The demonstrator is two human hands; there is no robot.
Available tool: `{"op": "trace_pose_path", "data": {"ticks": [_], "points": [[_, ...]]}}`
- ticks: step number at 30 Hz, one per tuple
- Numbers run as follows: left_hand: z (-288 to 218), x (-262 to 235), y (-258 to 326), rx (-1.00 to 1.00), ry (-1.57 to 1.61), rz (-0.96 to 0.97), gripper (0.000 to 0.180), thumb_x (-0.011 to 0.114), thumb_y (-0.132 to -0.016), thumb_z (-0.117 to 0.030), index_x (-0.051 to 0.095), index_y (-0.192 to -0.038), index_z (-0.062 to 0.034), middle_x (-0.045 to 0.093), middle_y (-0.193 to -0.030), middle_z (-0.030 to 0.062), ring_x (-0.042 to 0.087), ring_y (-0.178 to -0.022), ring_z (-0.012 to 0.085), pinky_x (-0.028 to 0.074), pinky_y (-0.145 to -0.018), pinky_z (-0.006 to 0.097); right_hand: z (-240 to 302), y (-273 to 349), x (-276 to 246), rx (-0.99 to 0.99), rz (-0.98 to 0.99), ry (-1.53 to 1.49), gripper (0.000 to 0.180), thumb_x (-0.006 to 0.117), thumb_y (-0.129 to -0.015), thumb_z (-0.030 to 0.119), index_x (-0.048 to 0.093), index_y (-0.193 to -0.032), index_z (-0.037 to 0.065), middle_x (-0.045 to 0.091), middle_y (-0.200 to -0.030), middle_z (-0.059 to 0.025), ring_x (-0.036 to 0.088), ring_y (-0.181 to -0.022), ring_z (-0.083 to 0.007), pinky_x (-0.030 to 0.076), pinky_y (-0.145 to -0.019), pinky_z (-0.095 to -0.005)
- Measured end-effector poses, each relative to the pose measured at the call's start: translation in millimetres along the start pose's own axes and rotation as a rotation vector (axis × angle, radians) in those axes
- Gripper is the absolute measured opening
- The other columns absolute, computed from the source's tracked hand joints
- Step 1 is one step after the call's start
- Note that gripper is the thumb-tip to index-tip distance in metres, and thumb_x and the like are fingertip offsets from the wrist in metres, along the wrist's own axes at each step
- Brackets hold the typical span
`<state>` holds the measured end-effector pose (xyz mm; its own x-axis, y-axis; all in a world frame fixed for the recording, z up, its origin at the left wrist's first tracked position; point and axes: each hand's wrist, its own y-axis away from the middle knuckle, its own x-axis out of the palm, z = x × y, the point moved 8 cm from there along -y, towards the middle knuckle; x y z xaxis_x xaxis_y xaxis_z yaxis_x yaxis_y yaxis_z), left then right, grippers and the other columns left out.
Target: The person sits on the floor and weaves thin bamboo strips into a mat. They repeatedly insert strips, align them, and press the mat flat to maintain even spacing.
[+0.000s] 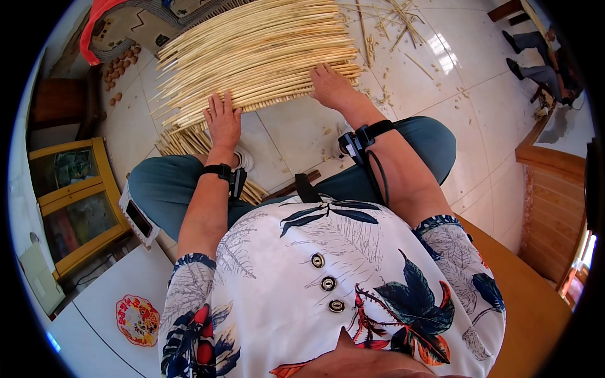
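Here, a wide mat of pale straw stalks (258, 53) is being pressed down against the white tiled floor (296, 135) by two bare hands. The left hand (222, 120) is being laid flat on the near edge of the mat, its fingers spread and straightened, nothing being gripped. The right hand (331, 87) is being rested palm-down further along the same edge, its fingers likewise stretched out over the stalk ends and not closed around anything. A black strap with a small device (234, 178) is being worn on the left wrist, and a similar black strap (359, 142) with a cable is being worn on the right forearm. A second bundle of stalks (183, 143) is lying on the floor beneath the left wrist, beside the knee in teal trousers (161, 186). Loose stalks and scraps (394, 25) are scattered beyond the mat. A yellow-framed cabinet (79, 201) is standing at the left, and another person's legs (535, 60) are being seen at the upper right.
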<state>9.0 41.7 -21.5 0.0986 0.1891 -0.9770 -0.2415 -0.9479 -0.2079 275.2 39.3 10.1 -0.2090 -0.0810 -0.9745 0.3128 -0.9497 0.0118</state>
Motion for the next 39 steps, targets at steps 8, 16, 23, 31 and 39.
{"op": "trace_pose_path", "data": {"ticks": [8, 16, 23, 31, 39], "points": [[-2, -2, 2, 0.016, 0.044, -0.046, 0.059, 0.05, -0.089, -0.034, 0.028, -0.139, -0.0134, 0.023, -0.143, 0.02, 0.019, -0.133, 0.0368, 0.016, -0.106, 0.053, -3, 1, 1, 0.06, 0.048, 0.075, 0.058, 0.064, -0.077, 0.031, 0.044, -0.121, -0.001, 0.045, -0.123, -0.0211, 0.039, -0.121, -0.0346, 0.04, -0.093, -0.0421], [-1, -1, 2, 0.004, 0.033, -0.021, 0.059, 0.05, -0.089, -0.033, 0.028, -0.139, -0.0132, 0.023, -0.143, 0.0199, 0.018, -0.133, 0.0368, 0.016, -0.105, 0.053, -18, 2, -4, 0.159, 0.124, 0.087, 0.059, 0.064, -0.077, 0.033, 0.044, -0.121, -0.002, 0.046, -0.123, -0.0218, 0.041, -0.119, -0.0335, 0.04, -0.092, -0.0425], [0, 2, 2, 0.008, 0.019, -0.029, 0.059, 0.05, -0.089, -0.033, 0.028, -0.139, -0.0121, 0.023, -0.143, 0.02, 0.018, -0.133, 0.0373, 0.016, -0.105, 0.054, 29, 5, -8, -0.058, 0.141, -0.037, 0.065, 0.067, -0.076, 0.028, 0.038, -0.126, -0.001, 0.04, -0.13, -0.0207, 0.034, -0.125, -0.0353, 0.034, -0.101, -0.04], [-2, 1, 0, 0.005, 0.001, -0.007, 0.059, 0.05, -0.089, -0.032, 0.028, -0.139, -0.0108, 0.022, -0.143, 0.02, 0.018, -0.133, 0.0375, 0.016, -0.105, 0.054, 20, 9, -3, -0.051, 0.012, -0.022, 0.062, 0.069, -0.073, 0.029, 0.044, -0.119, -0.003, 0.043, -0.124, -0.0222, 0.038, -0.12, -0.0352, 0.035, -0.097, -0.0411], [-4, -2, 0, -0.018, 0.017, 0.012, 0.058, 0.049, -0.089, -0.031, 0.028, -0.139, -0.0113, 0.022, -0.143, 0.0194, 0.016, -0.134, 0.0358, 0.014, -0.106, 0.052, 4, 4, 6, 0.023, 0.054, 0.074, 0.067, 0.067, -0.075, 0.029, 0.039, -0.126, -0.003, 0.037, -0.132, -0.0238, 0.033, -0.125, -0.0367, 0.033, -0.1, -0.0427]]}}
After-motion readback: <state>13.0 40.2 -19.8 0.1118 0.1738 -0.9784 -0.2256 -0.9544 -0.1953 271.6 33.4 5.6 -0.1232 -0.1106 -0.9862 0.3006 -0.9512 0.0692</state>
